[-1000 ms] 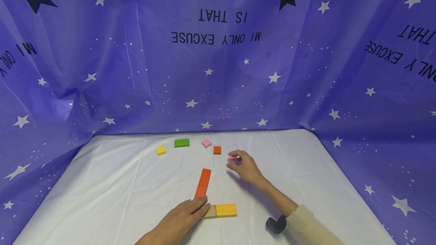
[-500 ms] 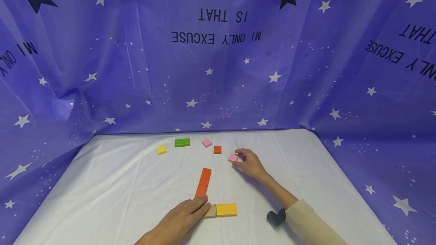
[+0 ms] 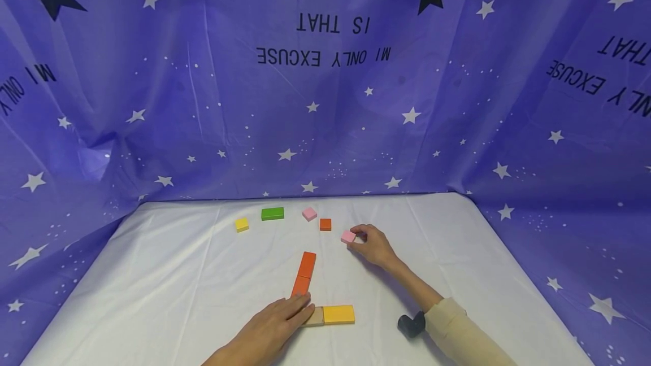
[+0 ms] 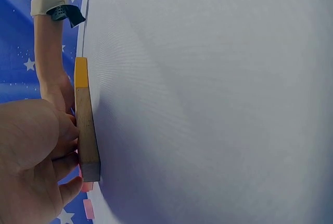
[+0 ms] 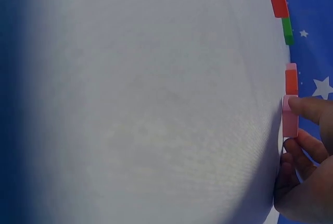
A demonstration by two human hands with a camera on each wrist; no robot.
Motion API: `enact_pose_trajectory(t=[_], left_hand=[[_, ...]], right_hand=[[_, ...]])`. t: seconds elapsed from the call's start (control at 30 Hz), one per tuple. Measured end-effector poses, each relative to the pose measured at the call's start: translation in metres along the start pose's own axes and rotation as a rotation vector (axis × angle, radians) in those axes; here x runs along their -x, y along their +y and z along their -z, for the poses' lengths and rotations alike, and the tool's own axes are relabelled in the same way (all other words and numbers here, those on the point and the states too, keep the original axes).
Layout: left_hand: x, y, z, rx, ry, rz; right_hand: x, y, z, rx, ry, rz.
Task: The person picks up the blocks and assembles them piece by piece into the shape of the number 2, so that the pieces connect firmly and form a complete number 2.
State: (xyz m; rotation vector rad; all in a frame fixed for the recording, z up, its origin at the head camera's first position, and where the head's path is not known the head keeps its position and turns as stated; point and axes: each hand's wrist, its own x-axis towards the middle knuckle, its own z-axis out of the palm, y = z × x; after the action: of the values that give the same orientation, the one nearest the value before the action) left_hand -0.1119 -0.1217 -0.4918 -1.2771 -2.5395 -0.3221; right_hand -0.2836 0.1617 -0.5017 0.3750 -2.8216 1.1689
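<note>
My left hand (image 3: 277, 323) rests with its fingertips over the place where a bare wooden block (image 3: 315, 316) and the lower of two orange-red blocks (image 3: 301, 285) come close. A yellow-orange block (image 3: 338, 314) lies end to end with the wooden one. The left palm and fingers also show beside the wooden block (image 4: 87, 130) in the left wrist view. Farther off, my right hand (image 3: 373, 244) pinches a small pink block (image 3: 348, 236) by its right corner between thumb and fingers. The right wrist view has the thumb on this pink block (image 5: 290, 117).
Along the far side of the white-covered table (image 3: 178, 275) lie a small yellow block (image 3: 242, 225), a green block (image 3: 272, 214), another pink block (image 3: 309, 214) and a small red-orange block (image 3: 325, 225). A purple star-printed curtain (image 3: 325, 134) surrounds the table's back and sides.
My right hand has shifted slightly right, uncovering the pink block that its fingers partly hid a second ago. The left hand and the lined-up blocks have stayed still.
</note>
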Motion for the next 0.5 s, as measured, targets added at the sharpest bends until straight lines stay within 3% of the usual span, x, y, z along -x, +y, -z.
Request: enact_pose_trajectory(t=[0.5], left_hand=[[-0.0003,-0.0005,0.0001,0.003,-0.009,0.002]], right_hand=[[0.0011,-0.0043,-0.0012,-0.015,0.014,0.028]])
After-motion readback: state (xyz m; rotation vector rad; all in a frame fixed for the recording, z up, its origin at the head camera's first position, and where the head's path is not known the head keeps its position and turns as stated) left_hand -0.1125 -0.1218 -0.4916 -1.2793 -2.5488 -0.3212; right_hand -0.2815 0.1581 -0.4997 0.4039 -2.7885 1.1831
